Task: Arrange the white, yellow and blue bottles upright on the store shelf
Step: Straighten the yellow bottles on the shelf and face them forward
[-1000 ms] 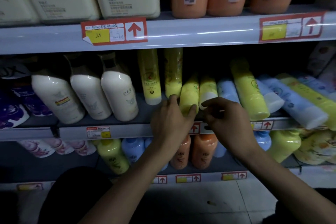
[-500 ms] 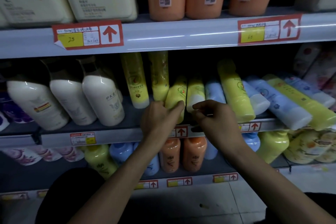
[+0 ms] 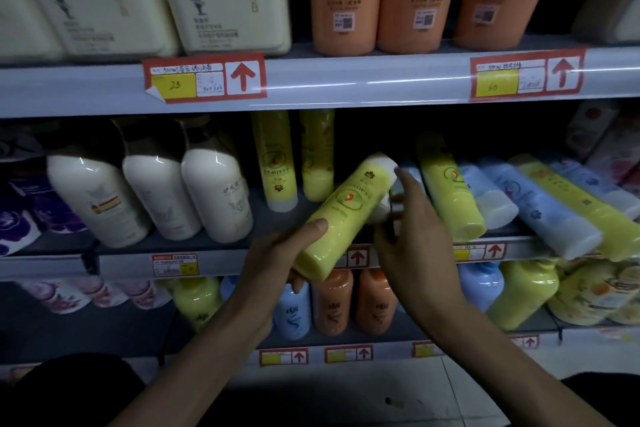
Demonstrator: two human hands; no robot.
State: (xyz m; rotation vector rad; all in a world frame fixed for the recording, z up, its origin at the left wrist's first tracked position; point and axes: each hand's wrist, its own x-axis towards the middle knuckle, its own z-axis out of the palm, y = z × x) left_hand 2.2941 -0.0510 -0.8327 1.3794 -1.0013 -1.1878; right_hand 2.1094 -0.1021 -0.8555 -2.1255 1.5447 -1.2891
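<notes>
While tilted before the middle shelf [image 3: 214, 262]: yellow bottle [image 3: 341, 215], clasped at its base by left hand [image 3: 277, 260]; right hand [image 3: 412, 239] spread loose beside it, gripping nothing.

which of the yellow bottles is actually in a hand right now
The tilted yellow bottle at the middle shelf's front edge: the left hand grips its lower end. The other yellow bottles stand or lie on the shelf untouched.

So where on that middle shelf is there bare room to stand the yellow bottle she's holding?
The clearest bare patch is the grey shelf floor beside the two upright yellow bottles, just behind the tilted yellow bottle in the left hand. Right of the right hand it is crowded with toppled yellow and blue bottles. The white bottles fill the left.
</notes>
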